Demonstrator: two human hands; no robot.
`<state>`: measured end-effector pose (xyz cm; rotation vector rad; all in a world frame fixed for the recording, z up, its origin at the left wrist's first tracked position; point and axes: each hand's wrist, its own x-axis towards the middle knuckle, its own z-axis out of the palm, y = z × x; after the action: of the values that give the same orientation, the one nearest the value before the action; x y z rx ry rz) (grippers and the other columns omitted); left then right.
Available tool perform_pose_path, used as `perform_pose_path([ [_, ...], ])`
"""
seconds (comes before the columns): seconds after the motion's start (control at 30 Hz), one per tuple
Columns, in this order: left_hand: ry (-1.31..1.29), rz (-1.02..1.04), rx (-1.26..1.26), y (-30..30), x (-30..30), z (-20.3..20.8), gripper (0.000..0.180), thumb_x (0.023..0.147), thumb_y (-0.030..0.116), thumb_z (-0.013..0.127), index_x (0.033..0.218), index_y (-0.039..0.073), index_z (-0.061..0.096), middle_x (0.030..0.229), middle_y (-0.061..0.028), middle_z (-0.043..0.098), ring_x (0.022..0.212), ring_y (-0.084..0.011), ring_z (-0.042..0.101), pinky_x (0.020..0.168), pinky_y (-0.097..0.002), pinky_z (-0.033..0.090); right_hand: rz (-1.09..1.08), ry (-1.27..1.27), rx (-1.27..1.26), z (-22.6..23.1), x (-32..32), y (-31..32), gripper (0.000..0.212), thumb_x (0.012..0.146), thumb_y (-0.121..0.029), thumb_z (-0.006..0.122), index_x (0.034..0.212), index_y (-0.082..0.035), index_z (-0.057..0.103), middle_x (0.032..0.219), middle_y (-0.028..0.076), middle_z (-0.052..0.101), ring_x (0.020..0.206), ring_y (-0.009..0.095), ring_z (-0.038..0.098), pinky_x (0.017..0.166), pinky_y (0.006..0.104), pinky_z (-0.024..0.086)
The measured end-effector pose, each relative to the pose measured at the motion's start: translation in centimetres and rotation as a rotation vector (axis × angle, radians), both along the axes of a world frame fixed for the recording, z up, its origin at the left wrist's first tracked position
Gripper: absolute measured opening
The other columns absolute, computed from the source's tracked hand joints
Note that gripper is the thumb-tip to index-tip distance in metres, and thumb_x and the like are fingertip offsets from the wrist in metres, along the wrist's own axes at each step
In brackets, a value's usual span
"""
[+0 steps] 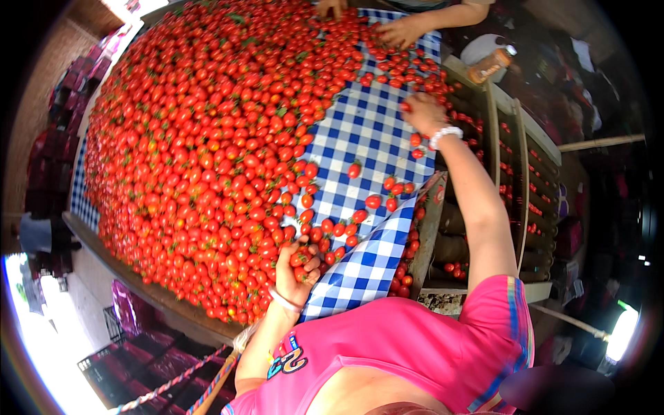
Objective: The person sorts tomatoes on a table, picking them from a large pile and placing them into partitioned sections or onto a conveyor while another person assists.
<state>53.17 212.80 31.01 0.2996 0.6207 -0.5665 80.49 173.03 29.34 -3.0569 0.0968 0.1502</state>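
My left hand (297,268) is closed around a few red cherry tomatoes (300,259) at the near edge of a large heap of cherry tomatoes (207,152). A pale bangle is on that wrist. Stretched out to the far right, my right hand (425,113) has its fingers curled around a cherry tomato (405,107), beside the rollers. A white beaded bracelet (446,135) circles this wrist. Between both hands lies a blue and white checked cloth (360,131) with scattered tomatoes on it.
A roller rack (508,159) with wooden rails, carrying tomatoes, stands along the right. Across the table, another person's hand (401,32) reaches onto the tomatoes. A bottle with an orange-brown label (492,64) rests near the rack. Purple-wrapped crates (149,346) are at lower left.
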Motion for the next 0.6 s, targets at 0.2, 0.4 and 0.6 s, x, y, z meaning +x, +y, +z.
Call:
perform_pose_path([
  [0.2,0.007,-0.032,0.05,-1.1,0.4,0.6,0.022,0.093,0.026,0.06,0.11,0.012,0.059,0.093,-0.0067,0.057,0.059,-0.0099,0.047,0.049,-0.0219,0.036,0.33,-0.365,0.118,4.1,-4.6,5.6,0.043,0.077,-0.004,0.061,0.119,-0.008,0.065,0.121,0.012,0.062,0.113,0.035,0.057,0.095,0.0447,0.048],
  [0.4,-0.068,0.163,0.1,1.1,0.0,1.1,0.021,0.094,0.029,0.054,0.11,0.016,0.06,0.092,-0.0039,0.058,0.056,-0.0088,0.046,0.043,-0.0223,0.031,1.203,-0.022,0.532,2.5,-17.9,21.0,0.049,0.069,-0.022,0.079,0.116,-0.017,0.066,0.129,0.012,0.053,0.132,0.034,0.041,0.102,0.0559,0.037],
  [0.6,-0.033,0.185,-0.008,1.2,0.0,1.7,0.022,0.092,0.025,0.056,0.109,0.013,0.062,0.09,-0.0039,0.056,0.058,-0.0104,0.044,0.048,-0.0235,0.032,1.038,0.393,0.164,5.0,-16.3,17.1,0.025,0.072,-0.022,0.071,0.096,-0.017,0.076,0.114,0.001,0.062,0.117,0.025,0.052,0.099,0.048,0.038],
])
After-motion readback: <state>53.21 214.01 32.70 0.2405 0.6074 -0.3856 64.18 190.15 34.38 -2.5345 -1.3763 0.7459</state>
